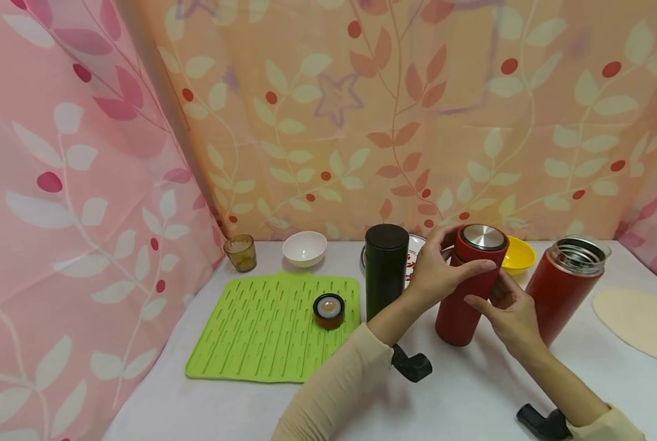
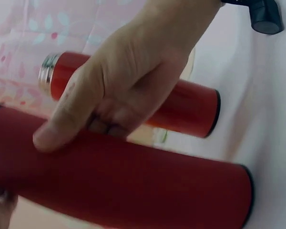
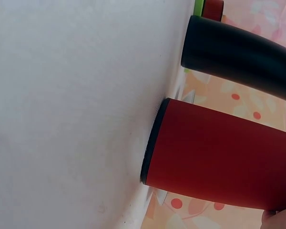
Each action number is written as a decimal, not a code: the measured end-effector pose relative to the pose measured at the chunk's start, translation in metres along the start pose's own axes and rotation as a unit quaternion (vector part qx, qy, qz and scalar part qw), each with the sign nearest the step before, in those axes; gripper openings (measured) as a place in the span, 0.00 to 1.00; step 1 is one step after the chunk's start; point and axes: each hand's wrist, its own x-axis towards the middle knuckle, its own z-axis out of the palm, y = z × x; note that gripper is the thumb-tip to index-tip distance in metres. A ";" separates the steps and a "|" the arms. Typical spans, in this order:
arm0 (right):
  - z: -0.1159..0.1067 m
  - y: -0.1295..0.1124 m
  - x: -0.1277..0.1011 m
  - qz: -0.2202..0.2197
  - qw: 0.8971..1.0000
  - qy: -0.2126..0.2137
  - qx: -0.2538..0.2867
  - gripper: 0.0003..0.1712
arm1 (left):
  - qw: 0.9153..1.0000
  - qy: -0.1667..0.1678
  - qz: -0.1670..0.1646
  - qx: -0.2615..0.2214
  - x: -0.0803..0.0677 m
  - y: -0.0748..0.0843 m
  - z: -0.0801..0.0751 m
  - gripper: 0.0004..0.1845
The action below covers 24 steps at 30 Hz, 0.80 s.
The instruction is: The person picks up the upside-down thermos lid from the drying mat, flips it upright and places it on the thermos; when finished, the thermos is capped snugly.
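Observation:
A dark red thermos [image 1: 463, 300] with a silver-topped lid stands close to upright in front of me, its base at or just above the white table. My left hand [image 1: 436, 272] holds it near the lid, thumb across the front and fingers behind. Lower on the body, my right hand [image 1: 513, 312] grips it from the right side. The left wrist view shows the right hand's thumb [image 2: 55, 131] lying along the thermos. To the right stands a second red thermos [image 1: 565, 288], lidless, its steel mouth showing. A black thermos [image 1: 386, 269] stands upright beside my left forearm.
A lid [image 1: 328, 309] lies on a green drying mat [image 1: 268, 331] at the left. Behind are an amber glass [image 1: 241, 252], a white bowl [image 1: 304, 249], a yellow bowl [image 1: 518, 256] and a patterned plate [image 1: 413, 248], partly hidden. A beige round mat [image 1: 643, 324] lies far right.

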 end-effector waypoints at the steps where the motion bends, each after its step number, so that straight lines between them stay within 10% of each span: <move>1: 0.000 0.000 0.000 0.003 1.000 -0.001 -0.004 0.40 | 1.000 0.008 -0.006 0.020 0.000 0.001 0.002 0.34; 6: 0.000 0.001 -0.001 0.010 1.000 -0.003 -0.009 0.41 | 0.999 0.025 -0.004 0.037 0.000 0.003 0.006 0.35; 13: -0.001 0.001 0.000 -0.009 1.000 0.006 -0.015 0.39 | 0.998 -0.044 -0.003 -0.033 0.002 0.003 -0.005 0.30; 19: -0.002 0.002 -0.001 0.001 1.000 0.002 -0.029 0.40 | 0.998 0.009 -0.012 0.055 0.002 0.003 0.005 0.37; 24: -0.001 0.003 -0.001 -0.001 1.000 0.001 -0.031 0.40 | 0.999 0.001 -0.020 0.030 0.002 0.002 0.002 0.34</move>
